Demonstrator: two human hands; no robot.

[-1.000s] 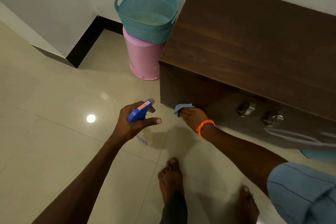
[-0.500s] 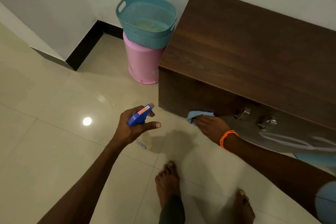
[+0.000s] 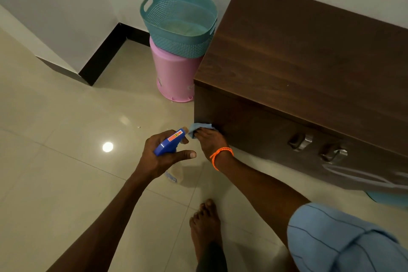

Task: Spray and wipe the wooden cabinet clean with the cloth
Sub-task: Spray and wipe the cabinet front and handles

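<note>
The dark wooden cabinet [image 3: 298, 57] stands low against the wall on the right, with two metal handles on its front. My right hand [image 3: 210, 141], an orange band at its wrist, presses a light blue cloth [image 3: 197, 127] against the lower left corner of the cabinet front. My left hand [image 3: 164, 157] grips a spray bottle [image 3: 170, 142] with a blue trigger head and a clear body, held just left of the cloth above the floor.
A teal perforated basket [image 3: 178, 22] sits on a pink bucket [image 3: 174, 75] right beside the cabinet's left side. A black skirting corner [image 3: 103, 55] juts out at the back left. My bare foot [image 3: 205, 225] rests on the glossy tiled floor.
My right hand slid the cloth along the cabinet front to the right, then back left to the lower corner. The spray bottle stayed in my left hand at about the same place.
</note>
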